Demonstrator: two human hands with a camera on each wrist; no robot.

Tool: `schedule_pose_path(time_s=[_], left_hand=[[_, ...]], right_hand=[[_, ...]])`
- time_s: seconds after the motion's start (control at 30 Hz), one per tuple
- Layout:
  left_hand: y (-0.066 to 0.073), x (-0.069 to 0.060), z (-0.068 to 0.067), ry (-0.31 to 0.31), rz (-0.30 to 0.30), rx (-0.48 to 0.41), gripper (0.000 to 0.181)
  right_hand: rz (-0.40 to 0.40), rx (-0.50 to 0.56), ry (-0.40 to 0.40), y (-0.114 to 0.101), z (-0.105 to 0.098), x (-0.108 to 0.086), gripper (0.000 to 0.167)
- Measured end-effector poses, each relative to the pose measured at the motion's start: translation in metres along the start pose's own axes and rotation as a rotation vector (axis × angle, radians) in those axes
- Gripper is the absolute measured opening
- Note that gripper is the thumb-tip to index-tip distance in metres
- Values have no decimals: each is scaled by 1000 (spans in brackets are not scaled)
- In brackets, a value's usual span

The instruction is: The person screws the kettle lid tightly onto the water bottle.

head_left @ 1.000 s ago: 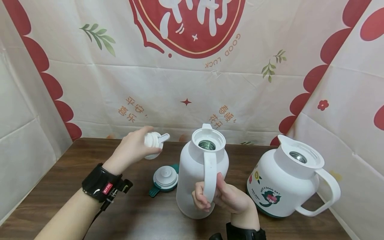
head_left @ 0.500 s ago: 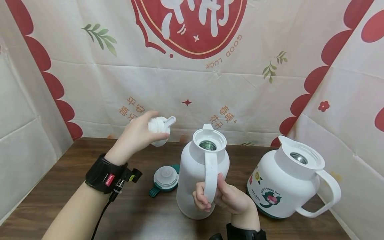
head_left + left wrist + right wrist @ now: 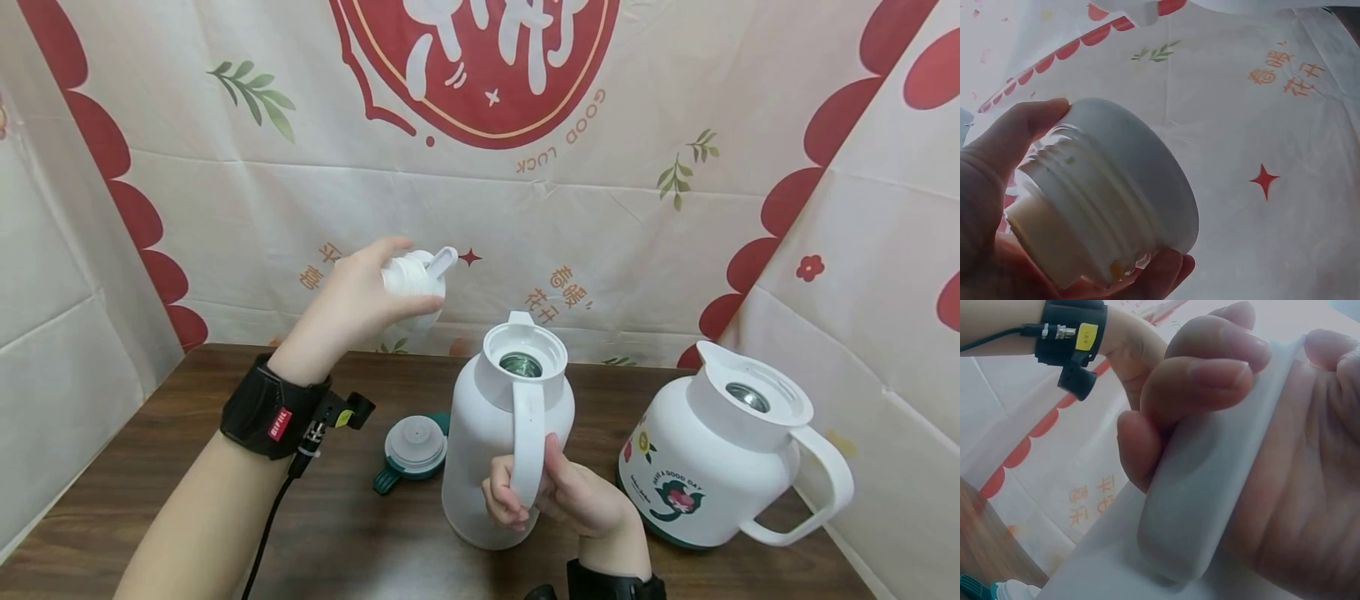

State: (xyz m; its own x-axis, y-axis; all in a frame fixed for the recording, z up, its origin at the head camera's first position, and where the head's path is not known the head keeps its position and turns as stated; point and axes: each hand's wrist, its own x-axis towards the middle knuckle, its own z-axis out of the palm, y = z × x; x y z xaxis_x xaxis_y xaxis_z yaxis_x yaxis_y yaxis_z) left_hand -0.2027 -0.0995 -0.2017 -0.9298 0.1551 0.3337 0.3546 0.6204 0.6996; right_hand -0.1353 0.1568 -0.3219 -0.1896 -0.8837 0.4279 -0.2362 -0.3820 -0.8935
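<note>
A white threaded stopper (image 3: 414, 279) with a small tab is gripped between the thumb and fingers of my left hand (image 3: 358, 287), raised above the table's back edge. The left wrist view shows the stopper's (image 3: 1104, 194) screw thread and smooth rim tilted in the grasp. My right hand (image 3: 566, 492) has its fingers curled round the handle (image 3: 528, 433) of a tall white thermos jug (image 3: 480, 442), which stands upright with its mouth uncovered. In the right wrist view the fingers wrap the handle (image 3: 1210, 469) closely. The stopper is up and left of the jug's mouth, apart from it.
A shorter white jug (image 3: 697, 458) with printed pictures stands to the right, its mouth also uncovered. A grey and dark green lid (image 3: 415, 444) lies left of the tall jug on the brown wooden table (image 3: 337, 533). A printed cloth (image 3: 480, 200) hangs behind.
My left hand has lifted the stopper upward and slightly right, from above the table to in front of the cloth. The right hand keeps its hold on the handle and both jugs stay put.
</note>
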Motion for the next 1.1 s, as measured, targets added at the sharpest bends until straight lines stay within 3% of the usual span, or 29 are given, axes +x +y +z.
schedule_pose_path(time_s=[0.47,0.73,1.1], left_hand=[[22,0,0,52,35,-91,71],[34,2,0,95,72,-89,73],[49,3,3,101,130,-152,74]], right_hand=[[-2,0,4,1,0,0,71],[-5,-6,7,0,0,0,70],[4,-4,2,0,-1,0,71]])
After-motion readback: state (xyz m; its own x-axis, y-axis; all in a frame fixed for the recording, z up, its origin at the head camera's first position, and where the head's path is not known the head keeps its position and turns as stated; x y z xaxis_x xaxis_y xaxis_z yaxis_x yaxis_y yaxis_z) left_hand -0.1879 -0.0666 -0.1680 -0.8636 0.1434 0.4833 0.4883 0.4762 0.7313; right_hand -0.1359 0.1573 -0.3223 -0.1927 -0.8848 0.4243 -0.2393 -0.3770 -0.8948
